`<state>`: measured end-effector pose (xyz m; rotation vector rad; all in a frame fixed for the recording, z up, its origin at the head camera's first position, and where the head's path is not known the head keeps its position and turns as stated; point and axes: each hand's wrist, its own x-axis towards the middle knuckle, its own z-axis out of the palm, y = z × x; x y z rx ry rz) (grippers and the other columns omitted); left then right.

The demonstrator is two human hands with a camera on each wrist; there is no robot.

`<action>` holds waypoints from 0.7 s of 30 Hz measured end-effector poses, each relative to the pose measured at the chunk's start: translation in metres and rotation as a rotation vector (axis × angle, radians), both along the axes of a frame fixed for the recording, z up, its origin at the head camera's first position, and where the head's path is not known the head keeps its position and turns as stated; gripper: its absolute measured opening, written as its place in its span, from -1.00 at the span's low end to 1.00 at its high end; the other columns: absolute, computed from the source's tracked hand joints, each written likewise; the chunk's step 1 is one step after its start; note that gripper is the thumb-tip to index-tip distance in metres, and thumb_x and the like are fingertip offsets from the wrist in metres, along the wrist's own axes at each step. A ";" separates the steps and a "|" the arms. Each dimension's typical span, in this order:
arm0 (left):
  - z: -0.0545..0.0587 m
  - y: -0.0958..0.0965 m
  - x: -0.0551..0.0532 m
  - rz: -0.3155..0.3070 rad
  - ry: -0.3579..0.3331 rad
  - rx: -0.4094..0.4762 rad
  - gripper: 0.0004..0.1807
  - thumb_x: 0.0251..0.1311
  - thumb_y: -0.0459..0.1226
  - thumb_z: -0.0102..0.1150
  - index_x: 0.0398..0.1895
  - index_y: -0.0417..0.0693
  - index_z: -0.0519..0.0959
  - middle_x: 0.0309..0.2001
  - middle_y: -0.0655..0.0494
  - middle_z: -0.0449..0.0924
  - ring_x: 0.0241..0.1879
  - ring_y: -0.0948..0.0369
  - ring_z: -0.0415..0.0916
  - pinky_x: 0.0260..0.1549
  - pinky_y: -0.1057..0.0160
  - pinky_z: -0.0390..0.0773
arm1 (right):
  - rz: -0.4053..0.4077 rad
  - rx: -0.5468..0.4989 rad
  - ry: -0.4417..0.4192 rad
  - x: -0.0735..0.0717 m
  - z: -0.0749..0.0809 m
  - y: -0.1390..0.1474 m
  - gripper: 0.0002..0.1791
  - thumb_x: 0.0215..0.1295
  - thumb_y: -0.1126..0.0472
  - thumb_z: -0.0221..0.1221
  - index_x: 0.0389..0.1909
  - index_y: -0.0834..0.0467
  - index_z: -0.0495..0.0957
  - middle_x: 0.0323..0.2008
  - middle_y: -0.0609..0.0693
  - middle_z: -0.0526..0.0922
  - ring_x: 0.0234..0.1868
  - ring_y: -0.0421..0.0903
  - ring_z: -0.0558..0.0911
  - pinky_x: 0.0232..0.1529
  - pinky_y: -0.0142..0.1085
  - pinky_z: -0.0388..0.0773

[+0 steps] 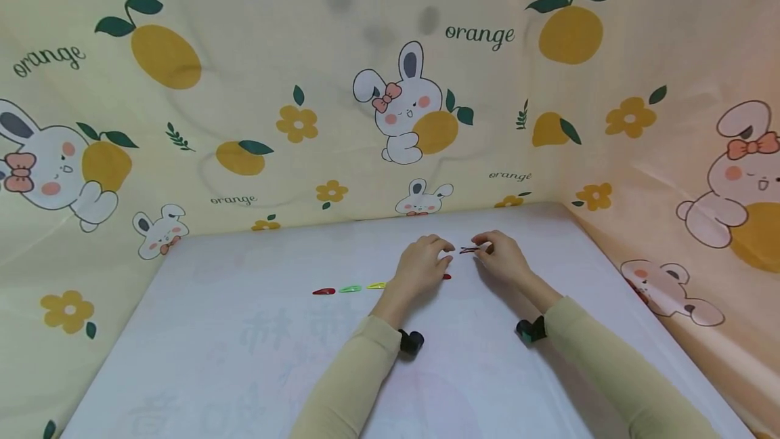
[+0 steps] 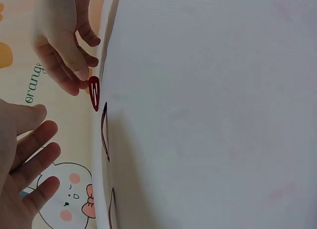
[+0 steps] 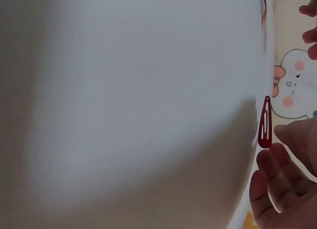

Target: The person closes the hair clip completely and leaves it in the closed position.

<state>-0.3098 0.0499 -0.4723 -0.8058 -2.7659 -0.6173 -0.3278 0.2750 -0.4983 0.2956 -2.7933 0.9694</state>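
Note:
My right hand (image 1: 501, 257) pinches a dark red snap hair clip (image 3: 265, 132) by its wide end, between thumb and fingertips. The clip's narrow end points toward my left hand (image 1: 420, 264), and the clip is held above the tabletop. My left hand has its fingers apart and loosely bent, with nothing in them; in the left wrist view its fingers (image 2: 42, 152) are spread. Below the left hand a red clip (image 1: 447, 277) shows on the table, partly covered by that hand. To the left lie a yellow clip (image 1: 376, 285), a green clip (image 1: 350, 288) and another red clip (image 1: 324, 291) in a row.
A white-covered table (image 1: 244, 371) spreads beneath both hands. Behind it and at the sides hangs a cream cloth (image 1: 341, 39) printed with rabbits and oranges. Black wrist cameras sit at the left cuff (image 1: 411, 342) and right cuff (image 1: 531, 329).

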 end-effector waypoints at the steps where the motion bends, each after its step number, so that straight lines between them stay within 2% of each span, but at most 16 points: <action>1: 0.000 0.001 0.000 0.002 0.002 0.003 -0.77 0.47 -0.16 0.23 0.10 0.10 0.72 0.11 0.15 0.67 0.14 0.13 0.60 0.11 0.12 0.58 | -0.002 0.014 -0.002 -0.001 0.000 0.001 -0.72 0.37 0.35 0.24 0.06 0.29 0.66 0.01 0.25 0.66 -0.17 0.07 0.65 -0.18 -0.10 0.56; 10: -0.005 0.010 -0.002 0.010 -0.022 -0.004 -0.77 0.48 -0.13 0.21 0.10 0.11 0.71 0.10 0.17 0.67 0.11 0.16 0.59 0.06 0.15 0.57 | -0.006 0.073 -0.069 -0.009 -0.002 0.001 -0.77 0.36 0.36 0.21 -0.02 0.31 0.67 -0.04 0.24 0.65 -0.10 0.12 0.65 -0.06 0.03 0.60; 21: -0.008 0.021 -0.005 0.022 -0.031 0.001 -0.78 0.46 -0.14 0.23 0.06 0.09 0.73 0.05 0.16 0.69 0.06 0.14 0.61 0.00 0.15 0.59 | -0.015 0.089 -0.068 -0.009 -0.002 -0.002 -0.87 0.37 0.40 0.21 -0.16 0.28 0.70 -0.12 0.21 0.67 -0.15 0.11 0.65 -0.12 0.00 0.61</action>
